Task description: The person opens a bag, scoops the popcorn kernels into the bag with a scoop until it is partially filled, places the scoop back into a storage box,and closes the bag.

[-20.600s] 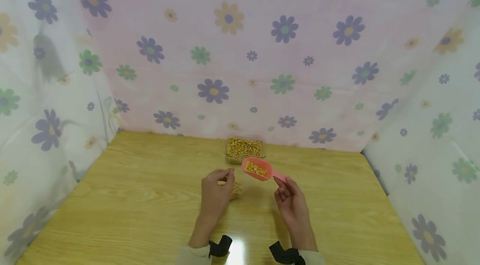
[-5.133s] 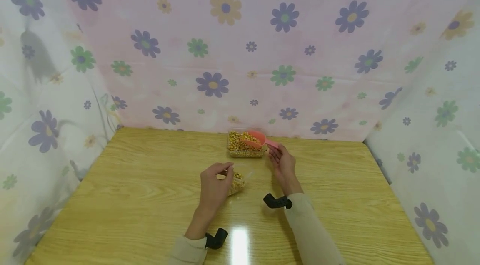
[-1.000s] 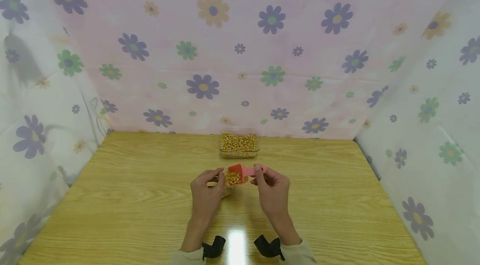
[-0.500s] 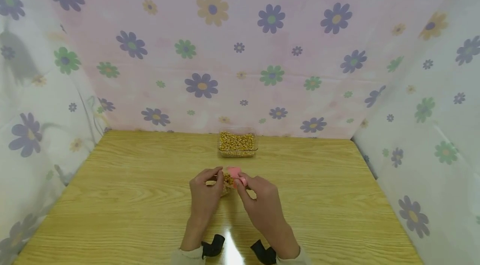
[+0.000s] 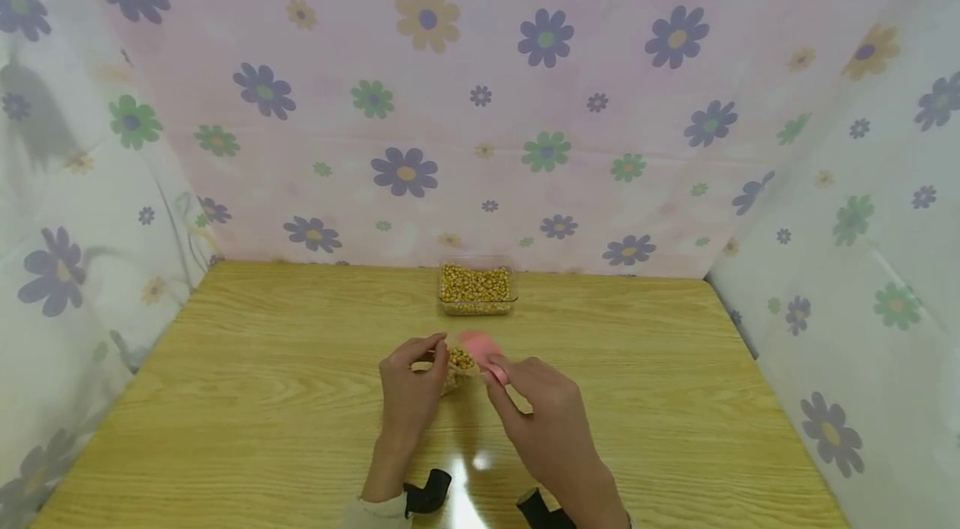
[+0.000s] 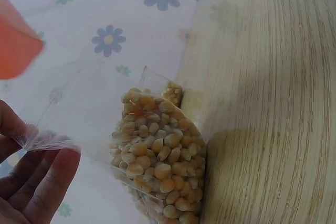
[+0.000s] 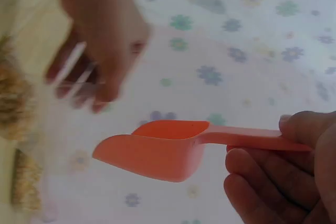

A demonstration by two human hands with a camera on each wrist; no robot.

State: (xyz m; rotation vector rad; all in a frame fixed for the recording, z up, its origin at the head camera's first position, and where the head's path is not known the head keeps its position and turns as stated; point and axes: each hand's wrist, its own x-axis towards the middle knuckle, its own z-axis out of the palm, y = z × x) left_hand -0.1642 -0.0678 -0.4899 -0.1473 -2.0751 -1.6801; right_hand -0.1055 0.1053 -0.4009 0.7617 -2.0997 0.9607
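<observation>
My left hand (image 5: 411,387) pinches the upper edge of a clear plastic bag (image 6: 89,103), between thumb and fingertips. Yellow corn kernels (image 6: 163,156) fill the lower part of the bag, which stands on the table. My right hand (image 5: 547,421) grips the handle of a pink scoop (image 7: 157,153). In the head view the scoop is tilted just right of the bag's mouth; the right wrist view shows no kernels in the visible part of its bowl. At the back of the table stands a clear rectangular container (image 5: 477,306) holding more corn kernels (image 5: 476,283).
The wood-grain table (image 5: 285,346) ends at a flowered cloth (image 5: 480,96) behind, with cloth at both sides too. Black wrist mounts (image 5: 429,492) are strapped on both wrists.
Five seconds ago the scoop was in the container. It came to the bag loaded with kernels, then tipped at the mouth. Now it has drawn slightly right; the left hand keeps its pinch.
</observation>
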